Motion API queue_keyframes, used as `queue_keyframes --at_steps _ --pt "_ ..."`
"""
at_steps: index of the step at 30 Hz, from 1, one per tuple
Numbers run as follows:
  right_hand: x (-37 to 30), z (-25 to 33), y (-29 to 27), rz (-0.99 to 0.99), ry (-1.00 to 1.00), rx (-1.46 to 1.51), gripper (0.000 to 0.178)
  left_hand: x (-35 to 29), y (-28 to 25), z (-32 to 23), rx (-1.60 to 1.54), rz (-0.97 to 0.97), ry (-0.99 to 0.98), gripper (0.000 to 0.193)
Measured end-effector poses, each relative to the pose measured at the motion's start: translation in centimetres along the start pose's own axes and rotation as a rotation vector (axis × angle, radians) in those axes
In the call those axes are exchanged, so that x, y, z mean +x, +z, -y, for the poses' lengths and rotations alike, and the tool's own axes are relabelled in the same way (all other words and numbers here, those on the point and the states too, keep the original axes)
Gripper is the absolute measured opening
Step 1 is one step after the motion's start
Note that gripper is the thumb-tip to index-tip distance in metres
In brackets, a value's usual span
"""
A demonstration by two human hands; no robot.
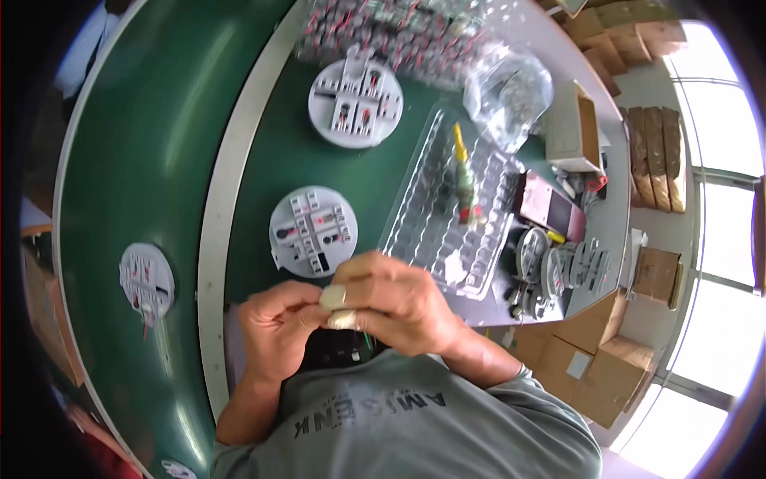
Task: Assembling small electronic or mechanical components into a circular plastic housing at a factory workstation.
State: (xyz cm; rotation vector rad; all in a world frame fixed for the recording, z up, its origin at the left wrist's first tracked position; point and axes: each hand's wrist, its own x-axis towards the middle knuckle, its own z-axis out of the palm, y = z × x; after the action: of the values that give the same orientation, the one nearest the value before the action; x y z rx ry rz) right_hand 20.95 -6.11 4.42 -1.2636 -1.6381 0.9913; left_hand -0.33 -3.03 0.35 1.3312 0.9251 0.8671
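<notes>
My left hand and my right hand meet in front of my shirt, fingertips pinched together. Cream finger covers sit on the thumb and a finger of my right hand. Whatever the pinched fingers hold, if anything, is too small or hidden to make out. Just beyond the hands lies a round grey plastic base with small red and black parts in its compartments. Farther off, a second round base of the same kind lies on the green table.
A clear ribbed tray carries a yellow-tipped green tool. Bagged parts, a clear bag, an open carton and grey housings stand around it. On the left, a green conveyor bears another round base.
</notes>
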Motion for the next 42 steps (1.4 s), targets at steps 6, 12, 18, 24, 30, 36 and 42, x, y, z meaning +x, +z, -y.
queue_keyframes --at_steps 6,12,18,24,30,36,42 --pt "-0.5 0.1 -1.3 0.118 -0.049 0.1 0.03 0.2 0.3 -0.2 -0.491 0.161 -0.437 0.012" --pt "1.3 -3.3 -1.1 -0.123 0.024 -0.189 0.024 0.2 -0.9 1.0 0.404 -0.203 0.309 0.053" --pt "2.4 -4.1 -0.1 -0.045 -0.165 -0.496 0.023 2.5 -0.4 0.2 0.719 -0.13 0.338 0.091" --pt "1.9 -3.4 1.0 -0.026 -0.169 -0.491 0.026 1.6 -1.0 1.1 0.839 -0.034 0.283 0.092" --pt "3.5 -2.8 -0.9 0.046 0.01 -0.44 0.027 2.3 -1.0 1.6 0.828 -0.02 0.3 0.089" --pt "19.5 1.0 -18.6 -0.426 0.07 -0.702 0.028 2.5 -1.0 1.0 0.837 0.0 0.269 0.089" --pt "30.4 -5.8 -28.8 -0.14 0.02 -0.928 0.046 3.2 -0.5 1.3 0.848 -0.01 0.286 0.084"
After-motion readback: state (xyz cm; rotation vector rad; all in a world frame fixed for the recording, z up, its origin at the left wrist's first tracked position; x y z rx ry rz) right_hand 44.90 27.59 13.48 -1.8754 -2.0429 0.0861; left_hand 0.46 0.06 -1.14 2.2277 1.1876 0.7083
